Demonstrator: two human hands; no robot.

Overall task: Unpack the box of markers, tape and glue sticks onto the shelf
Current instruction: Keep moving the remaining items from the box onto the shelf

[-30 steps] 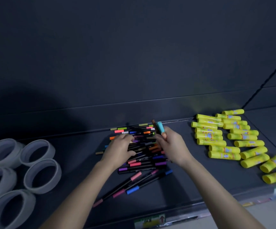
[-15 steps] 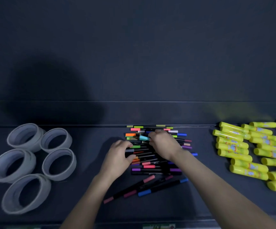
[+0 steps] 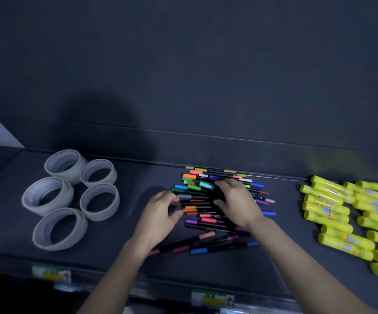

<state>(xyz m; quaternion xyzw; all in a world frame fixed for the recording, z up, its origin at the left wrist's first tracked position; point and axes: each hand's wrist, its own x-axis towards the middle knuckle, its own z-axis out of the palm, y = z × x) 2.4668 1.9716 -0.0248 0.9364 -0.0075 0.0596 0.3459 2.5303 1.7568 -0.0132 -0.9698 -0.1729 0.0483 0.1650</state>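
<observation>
A second earlier the right hand had held a teal-capped marker upright above the pile of markers; now that marker lay flat at the pile's eleven o'clock, just beside the right fingertips; the hand itself had dropped palm-down onto the pile, and whether it still pinched the marker's barrel I could not tell. The left hand had stayed at the pile's nine o'clock edge with fingers curled toward the marker ends; blur hid whether it gripped any. The hands were apart, one at each side of the heap. Tape rolls sat at nine o'clock on the shelf, glue sticks at three o'clock; the unpacking looked nearly finished, with tidying the markers the likely step in hand.
</observation>
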